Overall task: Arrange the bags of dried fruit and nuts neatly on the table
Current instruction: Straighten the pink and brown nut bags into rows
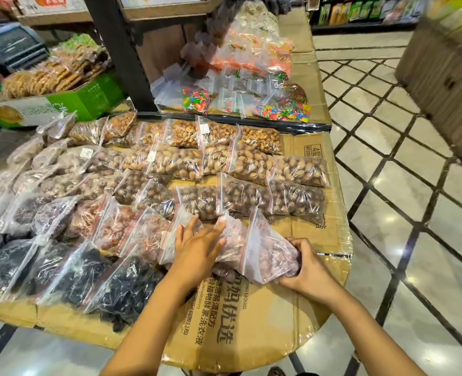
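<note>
A cardboard-covered table (254, 316) carries rows of clear zip bags. Pale nuts (259, 139) fill the far row, brown nuts (175, 161) the row behind the chestnut-like bags (240, 196), and pinkish dried fruit (115, 226) and black dried fruit (88, 270) lie nearest. My right hand (305, 264) grips the bottom end of a bag of pinkish dried fruit (267, 253) at the row's right end. My left hand (197, 248) lies flat, fingers spread, on the neighbouring bag (232, 240).
Bags of colourful candy (278, 107) lie on a farther table behind a dark post (121, 50). A green box (61, 104) holding biscuits stands at the left. Tiled floor (400, 213) runs along the right side, with shelves beyond.
</note>
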A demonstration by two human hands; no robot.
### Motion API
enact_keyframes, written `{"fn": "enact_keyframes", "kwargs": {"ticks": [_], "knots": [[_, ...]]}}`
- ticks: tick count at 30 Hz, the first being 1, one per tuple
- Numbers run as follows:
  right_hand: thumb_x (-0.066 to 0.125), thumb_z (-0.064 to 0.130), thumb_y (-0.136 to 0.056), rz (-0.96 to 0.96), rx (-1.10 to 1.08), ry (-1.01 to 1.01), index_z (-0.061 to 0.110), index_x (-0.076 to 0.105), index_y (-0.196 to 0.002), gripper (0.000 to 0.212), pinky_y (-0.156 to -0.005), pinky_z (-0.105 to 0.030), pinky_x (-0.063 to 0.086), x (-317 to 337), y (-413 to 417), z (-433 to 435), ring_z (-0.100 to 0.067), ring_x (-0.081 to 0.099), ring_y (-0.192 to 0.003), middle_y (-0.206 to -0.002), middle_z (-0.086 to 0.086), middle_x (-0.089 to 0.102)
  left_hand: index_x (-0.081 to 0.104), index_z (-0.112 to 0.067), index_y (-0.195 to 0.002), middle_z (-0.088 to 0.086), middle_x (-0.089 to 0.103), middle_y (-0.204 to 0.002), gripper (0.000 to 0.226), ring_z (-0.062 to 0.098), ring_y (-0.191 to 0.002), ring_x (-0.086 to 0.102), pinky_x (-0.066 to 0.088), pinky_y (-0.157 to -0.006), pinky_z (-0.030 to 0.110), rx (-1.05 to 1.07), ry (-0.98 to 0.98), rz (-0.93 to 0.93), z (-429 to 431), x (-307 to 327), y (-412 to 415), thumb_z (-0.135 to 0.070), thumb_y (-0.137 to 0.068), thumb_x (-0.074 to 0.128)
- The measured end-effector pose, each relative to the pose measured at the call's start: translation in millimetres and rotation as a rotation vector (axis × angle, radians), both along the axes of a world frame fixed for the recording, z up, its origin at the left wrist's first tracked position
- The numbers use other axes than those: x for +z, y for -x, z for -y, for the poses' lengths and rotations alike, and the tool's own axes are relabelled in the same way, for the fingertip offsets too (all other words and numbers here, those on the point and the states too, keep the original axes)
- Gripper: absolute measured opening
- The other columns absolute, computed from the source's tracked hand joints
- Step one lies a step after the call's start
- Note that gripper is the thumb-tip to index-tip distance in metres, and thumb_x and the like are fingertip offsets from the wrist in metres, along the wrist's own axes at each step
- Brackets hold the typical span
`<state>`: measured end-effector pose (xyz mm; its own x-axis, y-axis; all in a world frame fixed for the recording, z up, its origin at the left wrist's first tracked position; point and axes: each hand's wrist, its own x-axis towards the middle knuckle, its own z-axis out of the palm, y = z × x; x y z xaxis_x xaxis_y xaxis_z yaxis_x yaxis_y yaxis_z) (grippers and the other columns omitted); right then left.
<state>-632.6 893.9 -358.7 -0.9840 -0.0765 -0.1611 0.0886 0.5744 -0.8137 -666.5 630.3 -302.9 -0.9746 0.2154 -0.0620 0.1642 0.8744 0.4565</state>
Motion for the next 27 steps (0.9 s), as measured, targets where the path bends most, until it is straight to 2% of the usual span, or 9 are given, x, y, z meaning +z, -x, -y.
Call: {"fn": "enact_keyframes", "kwargs": {"ticks": [2,4,9,12,15,18,20,24,27], "knots": [[0.086,0.059,-0.038,0.042,0.020,-0.014,0.032,0.020,-0.138,0.123,-0.108,-0.035,0.036,3.3,2.0,-0.1,-0.011,0.041,-0.127,-0.138,0.008,0.040,0.044,-0.034,-0.137,-0.011,0.054,-0.135,0.042,0.014,-0.146,0.004,-0.005,-0.116,0.043,0.027,-0.118,-0.048,-0.2,-1.4,-1.8,-0.041,-0.096,0.045],[0.085,0.061,-0.037,0.041,0.026,-0.032,0.032,0.012,-0.146,0.135,-0.112,-0.035,0.027,7.7,4.7,2.0,-0.010,0.031,-0.129,-0.137,0.008,0.033,0.055,-0.029,-0.128,-0.010,0.056,-0.128,0.038,0.007,-0.141,0.013,0.009,-0.117,0.047,0.109,-0.279,-0.075,-1.3,-2.9,-4.7,-0.037,-0.091,0.056],[0.078,0.058,-0.043,-0.062,0.126,-0.188,0.029,0.038,-0.133,0.103,-0.089,-0.024,0.032,12.9,10.6,4.7,-0.007,0.031,-0.117,-0.124,0.009,0.044,0.061,-0.023,-0.122,-0.018,0.032,-0.133,0.039,0.003,-0.135,0.019,0.019,-0.116,0.047,0.202,-0.395,-0.045,-4.9,4.8,-16.0,-0.036,-0.085,0.065],[0.082,0.050,-0.046,-0.053,0.127,-0.186,0.028,0.041,-0.129,0.095,-0.088,-0.026,0.034,9.9,11.6,1.5,-0.009,0.033,-0.115,-0.119,0.009,0.046,0.059,-0.025,-0.124,-0.017,0.042,-0.132,0.039,0.003,-0.137,0.022,0.007,-0.119,0.044,0.130,-0.327,-0.065,-1.9,4.4,-21.4,-0.036,-0.086,0.064],[0.082,0.051,-0.044,-0.044,0.112,-0.158,0.030,0.040,-0.128,0.096,-0.094,-0.029,0.036,8.4,11.0,1.1,-0.012,0.034,-0.118,-0.119,0.010,0.046,0.052,-0.032,-0.126,-0.020,0.040,-0.135,0.039,0.007,-0.142,0.022,0.000,-0.120,0.043,0.068,-0.251,-0.084,-1.0,3.3,-25.6,-0.042,-0.088,0.057],[0.080,0.068,-0.038,-0.018,0.154,-0.178,0.035,0.033,-0.134,0.112,-0.102,-0.028,0.030,12.9,8.2,-0.8,-0.006,0.027,-0.122,-0.124,0.017,0.037,0.039,-0.027,-0.141,-0.014,0.033,-0.148,0.064,0.007,-0.142,0.022,0.013,-0.119,0.044,0.100,-0.242,-0.088,-0.6,5.1,-30.4,-0.061,-0.087,0.042],[0.081,0.068,-0.036,0.049,0.146,-0.138,0.036,0.026,-0.140,0.122,-0.109,-0.031,0.024,20.8,5.1,-1.2,-0.003,0.022,-0.123,-0.123,0.018,0.027,0.033,-0.027,-0.145,-0.008,0.031,-0.153,0.070,0.011,-0.142,0.023,0.023,-0.116,0.046,0.185,-0.282,-0.107,5.6,7.7,-31.6,-0.067,-0.087,0.036],[0.084,0.063,-0.033,0.030,0.084,0.041,0.044,0.020,-0.142,0.128,-0.113,-0.036,0.020,46.1,4.4,9.4,-0.011,0.024,-0.133,-0.134,0.013,0.024,0.022,-0.030,-0.147,-0.001,0.025,-0.156,0.073,0.020,-0.144,0.020,0.024,-0.114,0.052,0.299,-0.172,-0.103,35.5,13.0,-29.7,-0.066,-0.085,0.038],[0.079,0.070,-0.035,-0.083,0.144,0.009,0.045,0.016,-0.143,0.128,-0.113,-0.035,0.018,70.8,15.6,32.0,-0.007,0.018,-0.135,-0.145,0.011,0.022,0.007,-0.040,-0.148,-0.003,0.013,-0.159,0.085,0.023,-0.146,0.010,0.019,-0.115,0.054,0.254,-0.052,-0.019,61.0,17.1,-24.2,-0.074,-0.079,0.042]]}}
